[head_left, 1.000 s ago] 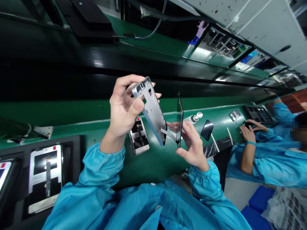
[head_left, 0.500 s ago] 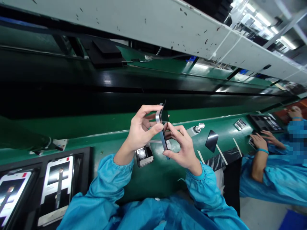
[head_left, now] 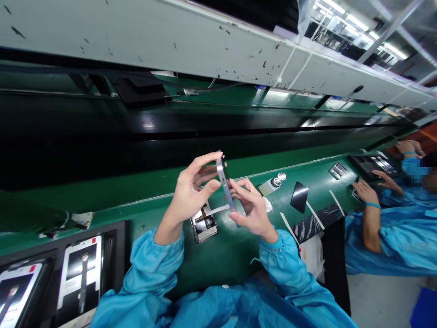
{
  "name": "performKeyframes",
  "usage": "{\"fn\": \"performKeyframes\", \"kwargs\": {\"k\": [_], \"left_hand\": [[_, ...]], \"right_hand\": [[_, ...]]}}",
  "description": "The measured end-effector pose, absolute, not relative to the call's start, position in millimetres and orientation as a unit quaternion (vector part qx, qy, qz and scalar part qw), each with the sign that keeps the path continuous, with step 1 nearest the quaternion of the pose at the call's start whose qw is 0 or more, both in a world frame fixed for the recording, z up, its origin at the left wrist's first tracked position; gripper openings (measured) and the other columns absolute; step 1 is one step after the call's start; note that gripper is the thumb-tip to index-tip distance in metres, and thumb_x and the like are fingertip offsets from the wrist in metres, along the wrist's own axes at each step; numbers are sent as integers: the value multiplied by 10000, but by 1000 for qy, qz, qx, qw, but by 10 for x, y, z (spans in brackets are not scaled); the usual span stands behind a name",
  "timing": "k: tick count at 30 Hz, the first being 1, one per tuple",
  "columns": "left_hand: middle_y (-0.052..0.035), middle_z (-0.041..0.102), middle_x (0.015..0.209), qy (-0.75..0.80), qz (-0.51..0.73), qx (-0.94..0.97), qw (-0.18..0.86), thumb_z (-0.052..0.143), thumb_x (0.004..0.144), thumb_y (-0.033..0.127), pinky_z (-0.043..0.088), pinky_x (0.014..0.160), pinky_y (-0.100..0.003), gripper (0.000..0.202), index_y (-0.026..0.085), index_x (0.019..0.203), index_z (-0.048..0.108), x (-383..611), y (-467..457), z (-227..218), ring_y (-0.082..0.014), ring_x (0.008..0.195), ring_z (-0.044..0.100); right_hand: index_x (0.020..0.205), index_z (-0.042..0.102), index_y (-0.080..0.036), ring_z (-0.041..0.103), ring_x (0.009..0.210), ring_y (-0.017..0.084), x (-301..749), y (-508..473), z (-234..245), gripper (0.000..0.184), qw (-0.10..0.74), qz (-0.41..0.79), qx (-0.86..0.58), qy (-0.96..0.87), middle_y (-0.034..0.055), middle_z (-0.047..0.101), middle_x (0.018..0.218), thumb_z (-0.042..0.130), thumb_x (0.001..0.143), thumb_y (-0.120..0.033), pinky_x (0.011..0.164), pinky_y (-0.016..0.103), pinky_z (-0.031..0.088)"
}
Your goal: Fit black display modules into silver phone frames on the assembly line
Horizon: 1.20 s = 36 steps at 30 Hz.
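Note:
Up in front of me a phone [head_left: 223,182] is held nearly edge-on, its silver-blue metal side towards me. My left hand [head_left: 193,189] grips its upper end between thumb and fingers. Lower down, my right hand [head_left: 251,207] pinches the opposite side, thumb near the bottom corner and fingertips along the edge. Most of the phone's front and back is hidden by this angle. Below my hands, an opened phone-like unit [head_left: 204,226] lies on the green bench [head_left: 225,255], and a pale strip [head_left: 218,210] shows beside it.
At left, a black foam tray [head_left: 123,237] carries several phone screen assemblies [head_left: 82,269]. Rightward are a bottle [head_left: 269,186] with its lid open, a dark flat panel [head_left: 299,197] and white tape strips [head_left: 314,215]. A co-worker's hands [head_left: 367,190] work farther right. A painted beam [head_left: 191,41] crosses above.
A thin dark panel stood away from the phone's frame at the top; now it no longer sticks out. The phone has turned slightly, showing more of its metal side.

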<state>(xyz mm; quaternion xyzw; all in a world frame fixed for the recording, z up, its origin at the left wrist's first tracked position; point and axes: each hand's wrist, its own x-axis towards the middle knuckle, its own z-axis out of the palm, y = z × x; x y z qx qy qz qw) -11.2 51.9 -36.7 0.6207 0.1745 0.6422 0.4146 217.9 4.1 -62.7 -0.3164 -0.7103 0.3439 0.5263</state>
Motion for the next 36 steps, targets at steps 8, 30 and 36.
{"fn": "performKeyframes", "kwargs": {"k": [8, 30, 36], "left_hand": [[-165, 458, 1820, 122, 670, 452, 576, 820, 721, 965, 490, 1305, -625, 1110, 417, 1652, 570, 471, 492, -649, -463, 1594, 564], [-89, 864, 1077, 214, 644, 405, 613, 621, 1084, 726, 737, 869, -448, 528, 245, 1294, 685, 401, 75, -173, -256, 891, 862], [-83, 856, 1104, 270, 606, 441, 605, 547, 1073, 796, 737, 907, -470, 594, 266, 1099, 815, 504, -65, -150, -300, 1021, 855]], "right_hand": [[1324, 809, -234, 781, 890, 232, 2093, 176, -682, 593, 632, 411, -371, -542, 83, 716, 1106, 816, 951, -696, 904, 443, 705], [1824, 247, -483, 703, 1118, 229, 2053, -332, -453, 721, 463, 121, -422, -770, 150, 357, 1657, 558, 1180, -384, 1006, 506, 701], [1430, 743, -212, 608, 615, 150, 2159, -187, -79, 640, 481, 397, -420, -659, 78, 727, 976, 438, 1165, -709, 502, 280, 553]]}}
